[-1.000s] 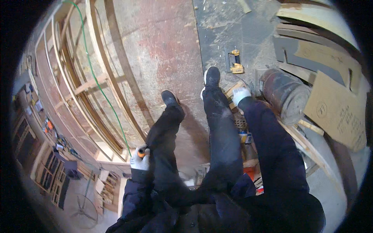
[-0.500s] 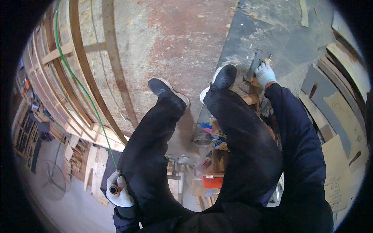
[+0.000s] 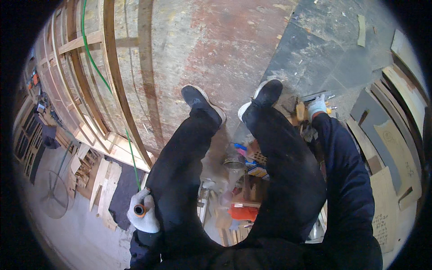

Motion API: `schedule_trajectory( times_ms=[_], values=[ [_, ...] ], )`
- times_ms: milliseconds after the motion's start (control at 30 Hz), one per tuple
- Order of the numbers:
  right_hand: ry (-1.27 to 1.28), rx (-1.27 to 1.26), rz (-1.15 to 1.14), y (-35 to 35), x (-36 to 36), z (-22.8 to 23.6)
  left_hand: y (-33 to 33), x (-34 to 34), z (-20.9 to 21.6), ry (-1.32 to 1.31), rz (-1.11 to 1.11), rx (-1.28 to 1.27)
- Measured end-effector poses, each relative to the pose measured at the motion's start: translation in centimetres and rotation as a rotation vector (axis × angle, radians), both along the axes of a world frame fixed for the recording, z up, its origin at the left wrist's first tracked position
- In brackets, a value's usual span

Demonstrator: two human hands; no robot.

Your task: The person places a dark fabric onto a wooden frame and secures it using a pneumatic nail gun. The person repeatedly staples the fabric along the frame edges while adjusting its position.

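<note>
My left hand (image 3: 144, 214), in a pale glove, is closed around an air tool whose round dark end with an orange ring (image 3: 140, 210) faces up. A green hose (image 3: 96, 67) runs up from this hand. On the right, my gloved right hand (image 3: 317, 106) reaches down past my right shoe, its fingers over a long grey metal bar-shaped tool (image 3: 309, 96). The fingertips are partly hidden against it. Close beside that hand are a wooden block-like piece (image 3: 300, 111) and a small yellow part (image 3: 333, 108).
A wooden frame (image 3: 114, 72) stands at the left. Curved boards and panels (image 3: 382, 135) lean at the right. Between my legs are a bucket (image 3: 234, 163), a red-orange object (image 3: 243, 212) and wood scraps. A round wire fan guard (image 3: 54, 195) stands lower left.
My right hand has drawn back toward me, and the grey bar-shaped tool beside it has turned from slanted to nearly level. My left hand still grips the air tool; the view has shifted slightly.
</note>
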State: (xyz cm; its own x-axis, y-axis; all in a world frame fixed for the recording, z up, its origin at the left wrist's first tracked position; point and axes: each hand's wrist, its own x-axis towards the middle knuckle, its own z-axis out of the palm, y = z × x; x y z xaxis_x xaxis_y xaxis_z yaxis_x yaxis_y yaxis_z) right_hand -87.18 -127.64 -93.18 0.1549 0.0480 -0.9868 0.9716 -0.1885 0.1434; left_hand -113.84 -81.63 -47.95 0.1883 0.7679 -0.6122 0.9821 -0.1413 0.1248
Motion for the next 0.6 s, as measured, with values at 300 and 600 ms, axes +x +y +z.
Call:
schedule_trajectory(
  times_ms=[300,600],
  values=[
    [-0.152,0.281,-0.846,6.0,3.3,19.1,-0.1,-3.2,1.0,-0.165,-0.067,-0.155],
    [0.281,1.211,-2.165,26.7,2.5,68.6,4.1,0.4,14.3,-0.318,-0.148,-0.298]
  ],
)
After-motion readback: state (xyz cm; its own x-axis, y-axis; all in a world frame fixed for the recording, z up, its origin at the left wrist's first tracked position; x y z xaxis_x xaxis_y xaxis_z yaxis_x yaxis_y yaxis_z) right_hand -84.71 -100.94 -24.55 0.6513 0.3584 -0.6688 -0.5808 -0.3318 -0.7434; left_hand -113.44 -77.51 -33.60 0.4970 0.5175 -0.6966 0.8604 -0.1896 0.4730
